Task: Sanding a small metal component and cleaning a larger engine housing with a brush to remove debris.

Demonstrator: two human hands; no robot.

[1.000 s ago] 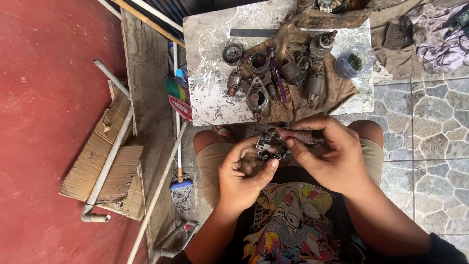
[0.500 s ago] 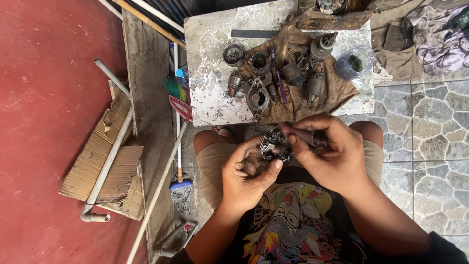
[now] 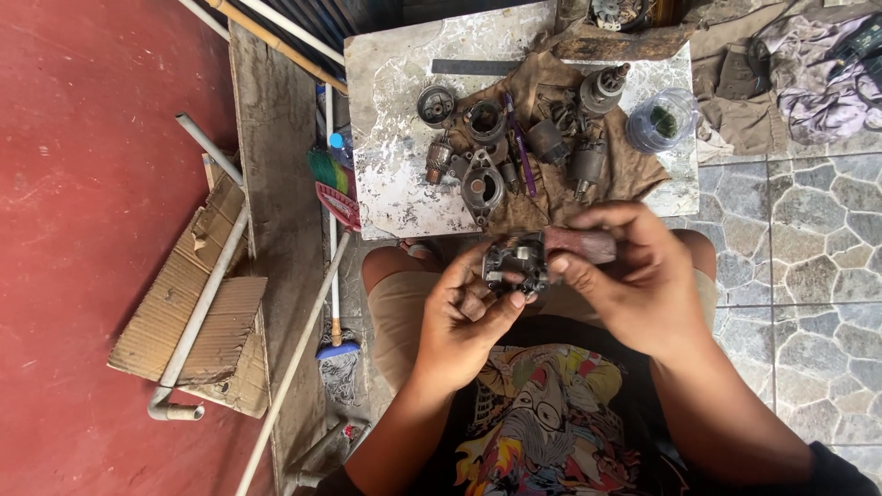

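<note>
Left hand (image 3: 464, 317) grips dark metal part (image 3: 516, 262); right hand (image 3: 634, 276) clasps reddish handle (image 3: 581, 244), tip hidden.

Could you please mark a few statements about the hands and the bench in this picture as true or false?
1. Both hands hold the small dark metal part. True: the left hand and right hand grip it together.
2. The clear plastic container sits in the person's lap. False: it stands on the stone slab.
3. Greasy metal parts lie on a brown cloth. True.
4. The floor to the left is green. False: the floor is red.
</note>
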